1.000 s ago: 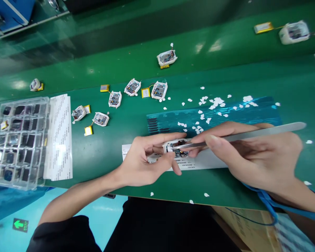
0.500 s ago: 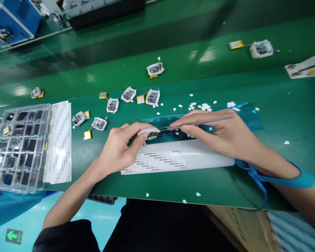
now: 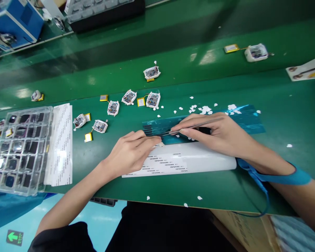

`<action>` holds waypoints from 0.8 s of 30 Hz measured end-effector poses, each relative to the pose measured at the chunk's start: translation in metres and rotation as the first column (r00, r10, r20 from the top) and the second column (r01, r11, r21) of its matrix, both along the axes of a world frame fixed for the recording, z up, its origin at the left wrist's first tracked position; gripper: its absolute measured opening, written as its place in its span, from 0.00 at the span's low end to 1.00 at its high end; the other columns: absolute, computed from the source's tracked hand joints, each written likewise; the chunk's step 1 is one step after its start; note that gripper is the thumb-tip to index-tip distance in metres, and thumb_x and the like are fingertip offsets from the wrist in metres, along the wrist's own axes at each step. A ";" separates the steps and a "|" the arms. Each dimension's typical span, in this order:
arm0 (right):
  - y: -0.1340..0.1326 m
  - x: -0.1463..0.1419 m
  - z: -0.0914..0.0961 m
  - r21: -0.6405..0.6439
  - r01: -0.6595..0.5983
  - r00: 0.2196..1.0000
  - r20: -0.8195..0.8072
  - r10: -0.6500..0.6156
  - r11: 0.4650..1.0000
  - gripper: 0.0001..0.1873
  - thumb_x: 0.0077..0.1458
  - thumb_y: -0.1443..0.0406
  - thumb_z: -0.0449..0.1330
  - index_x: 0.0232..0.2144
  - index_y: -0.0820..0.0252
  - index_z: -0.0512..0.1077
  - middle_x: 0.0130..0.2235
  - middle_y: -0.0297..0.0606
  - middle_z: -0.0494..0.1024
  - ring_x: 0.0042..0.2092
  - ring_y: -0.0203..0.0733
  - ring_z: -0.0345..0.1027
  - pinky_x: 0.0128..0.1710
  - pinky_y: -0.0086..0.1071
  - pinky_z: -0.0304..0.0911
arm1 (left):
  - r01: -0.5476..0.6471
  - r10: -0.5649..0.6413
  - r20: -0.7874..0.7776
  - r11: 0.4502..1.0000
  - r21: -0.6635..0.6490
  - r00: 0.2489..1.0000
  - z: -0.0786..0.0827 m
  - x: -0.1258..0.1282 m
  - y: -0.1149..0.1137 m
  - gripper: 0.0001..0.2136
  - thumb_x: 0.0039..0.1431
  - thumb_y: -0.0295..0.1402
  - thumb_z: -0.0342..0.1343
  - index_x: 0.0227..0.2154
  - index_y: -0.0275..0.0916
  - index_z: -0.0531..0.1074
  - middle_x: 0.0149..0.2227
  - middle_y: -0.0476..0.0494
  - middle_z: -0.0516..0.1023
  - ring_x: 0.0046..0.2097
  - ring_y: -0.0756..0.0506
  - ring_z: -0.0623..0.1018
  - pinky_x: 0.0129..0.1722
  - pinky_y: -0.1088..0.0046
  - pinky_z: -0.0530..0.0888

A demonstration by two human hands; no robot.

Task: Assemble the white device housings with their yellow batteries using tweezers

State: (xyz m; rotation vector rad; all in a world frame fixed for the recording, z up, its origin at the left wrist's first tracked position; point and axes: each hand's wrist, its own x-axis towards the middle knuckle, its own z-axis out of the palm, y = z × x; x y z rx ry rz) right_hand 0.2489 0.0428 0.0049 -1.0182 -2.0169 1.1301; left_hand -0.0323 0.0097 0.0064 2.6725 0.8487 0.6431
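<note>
My left hand (image 3: pixel 132 150) is closed around a small white watch housing (image 3: pixel 160 144), of which only a corner shows below the fingertips; the rest is hidden. In my right hand (image 3: pixel 215 134) a pair of metal tweezers (image 3: pixel 196 125) is gripped like a pen. The tweezer tips reach left to the fingertips of my left hand. Beneath both hands lies a blue film strip (image 3: pixel 252 119), with dark marks at its left end. A white printed backing sheet (image 3: pixel 178 162) lies in front of the film, and white stickers (image 3: pixel 206 110) are scattered behind my right hand.
Several open watch housings with circuit boards (image 3: pixel 113 108) and yellow batteries (image 3: pixel 141 102) lie at the back. A clear compartment tray (image 3: pixel 21 150) and a stack of printed sheets (image 3: pixel 60 143) are at left. A blue strap (image 3: pixel 291 176) circles my right wrist, its cord trailing down.
My left hand has turned over the watch housing, which is now mostly hidden and lower. The tweezers have moved slightly left and down, to the left fingertips.
</note>
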 end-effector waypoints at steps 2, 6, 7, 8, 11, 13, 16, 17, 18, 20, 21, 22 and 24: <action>-0.002 0.000 0.001 0.081 -0.016 1.000 0.015 0.015 0.997 0.11 0.71 0.58 0.61 0.45 0.47 0.84 0.45 0.32 0.86 0.45 0.46 0.81 0.42 0.40 0.78 | -0.008 0.008 -0.005 1.000 -0.004 1.000 0.001 0.001 -0.001 0.11 0.76 0.26 0.46 0.53 0.35 0.71 0.44 0.42 0.84 0.40 0.44 0.79 0.37 0.67 0.77; -0.008 -0.003 0.002 0.355 -0.101 0.994 0.074 0.080 0.929 0.14 0.71 0.68 0.61 0.52 0.46 0.80 0.49 0.30 0.84 0.49 0.45 0.80 0.44 0.40 0.79 | -0.029 0.029 -0.024 0.999 -0.029 0.999 0.002 0.004 -0.001 0.10 0.76 0.26 0.46 0.51 0.35 0.72 0.38 0.44 0.82 0.39 0.44 0.78 0.36 0.68 0.76; -0.010 -0.003 0.002 0.431 -0.131 0.990 0.099 0.098 0.893 0.16 0.70 0.70 0.61 0.54 0.46 0.79 0.50 0.29 0.84 0.49 0.45 0.80 0.45 0.40 0.80 | -0.033 0.032 -0.028 0.999 -0.026 0.999 0.002 0.004 0.000 0.11 0.76 0.25 0.45 0.51 0.36 0.72 0.37 0.45 0.82 0.39 0.44 0.78 0.36 0.68 0.75; -0.011 -0.004 0.003 0.496 -0.160 0.985 0.134 0.107 0.853 0.19 0.69 0.71 0.60 0.57 0.46 0.77 0.51 0.29 0.84 0.50 0.45 0.80 0.47 0.41 0.80 | -0.034 0.034 -0.033 0.999 -0.019 0.999 0.001 0.004 0.001 0.11 0.76 0.25 0.45 0.50 0.36 0.72 0.37 0.45 0.82 0.39 0.44 0.78 0.35 0.68 0.75; -0.014 -0.004 0.008 0.639 -0.165 0.979 0.198 0.046 0.752 0.29 0.67 0.76 0.59 0.64 0.45 0.70 0.52 0.32 0.84 0.49 0.45 0.81 0.54 0.49 0.78 | -0.038 0.038 -0.051 0.999 0.002 0.998 -0.002 0.002 0.003 0.11 0.76 0.26 0.45 0.50 0.36 0.73 0.36 0.45 0.82 0.39 0.44 0.78 0.35 0.68 0.73; -0.015 -0.003 0.016 0.707 -0.090 0.987 0.155 -0.030 0.701 0.32 0.65 0.80 0.61 0.65 0.49 0.70 0.50 0.38 0.84 0.48 0.45 0.80 0.55 0.50 0.78 | -0.032 0.035 -0.081 0.999 0.034 0.996 -0.001 0.001 0.003 0.11 0.76 0.25 0.46 0.50 0.36 0.73 0.37 0.45 0.83 0.40 0.44 0.78 0.35 0.68 0.73; -0.016 -0.004 0.031 0.774 -0.009 0.983 0.123 -0.136 0.633 0.33 0.60 0.82 0.65 0.64 0.55 0.72 0.48 0.43 0.84 0.47 0.45 0.80 0.51 0.45 0.80 | 0.063 -0.055 -0.074 0.992 0.113 0.996 0.010 0.002 -0.002 0.12 0.74 0.22 0.47 0.49 0.36 0.74 0.44 0.42 0.86 0.41 0.43 0.79 0.35 0.66 0.72; -0.017 -0.006 0.035 0.794 -0.008 0.980 0.128 -0.154 0.607 0.35 0.60 0.82 0.66 0.64 0.55 0.71 0.48 0.42 0.85 0.46 0.44 0.80 0.50 0.44 0.80 | 0.079 -0.079 -0.004 0.991 0.111 0.997 0.016 0.003 -0.003 0.12 0.73 0.22 0.47 0.49 0.37 0.75 0.47 0.42 0.86 0.42 0.43 0.79 0.36 0.66 0.72; -0.019 -0.007 0.039 0.813 -0.014 0.977 0.134 -0.164 0.582 0.36 0.60 0.82 0.66 0.66 0.54 0.70 0.48 0.40 0.85 0.46 0.44 0.80 0.49 0.43 0.80 | 0.056 -0.063 0.106 0.996 0.074 0.992 0.022 0.004 -0.004 0.12 0.73 0.22 0.48 0.50 0.38 0.75 0.49 0.42 0.86 0.43 0.44 0.80 0.38 0.65 0.73; -0.023 -0.012 0.045 0.844 -0.002 0.979 0.112 -0.173 0.537 0.37 0.61 0.81 0.66 0.67 0.53 0.69 0.49 0.37 0.84 0.46 0.43 0.80 0.48 0.43 0.80 | -0.089 0.140 0.372 0.984 -0.152 0.918 0.033 0.004 -0.003 0.12 0.74 0.26 0.49 0.51 0.40 0.76 0.49 0.42 0.85 0.43 0.45 0.81 0.41 0.66 0.75; -0.026 -0.015 0.046 0.846 0.012 0.979 0.097 -0.177 0.533 0.37 0.61 0.81 0.66 0.67 0.53 0.69 0.51 0.36 0.84 0.46 0.43 0.80 0.48 0.42 0.80 | -0.156 0.298 0.465 0.935 -0.320 0.834 0.036 0.003 0.000 0.11 0.74 0.28 0.49 0.50 0.40 0.77 0.47 0.42 0.85 0.41 0.46 0.81 0.40 0.67 0.76; -0.029 -0.017 0.047 0.837 0.026 0.978 0.093 -0.189 0.546 0.37 0.60 0.81 0.67 0.66 0.53 0.69 0.53 0.35 0.83 0.47 0.43 0.80 0.49 0.43 0.80 | -0.178 0.447 0.506 0.852 -0.493 0.737 0.038 0.002 0.004 0.11 0.74 0.30 0.50 0.47 0.39 0.78 0.45 0.42 0.85 0.38 0.47 0.79 0.38 0.69 0.75; -0.034 -0.019 0.046 0.813 0.033 0.974 0.104 -0.200 0.581 0.37 0.59 0.81 0.68 0.66 0.54 0.69 0.55 0.36 0.82 0.49 0.44 0.79 0.51 0.43 0.79 | -0.086 0.660 0.482 0.635 -0.768 0.576 0.035 -0.003 0.013 0.10 0.72 0.33 0.52 0.39 0.37 0.78 0.42 0.40 0.85 0.32 0.49 0.75 0.30 0.73 0.71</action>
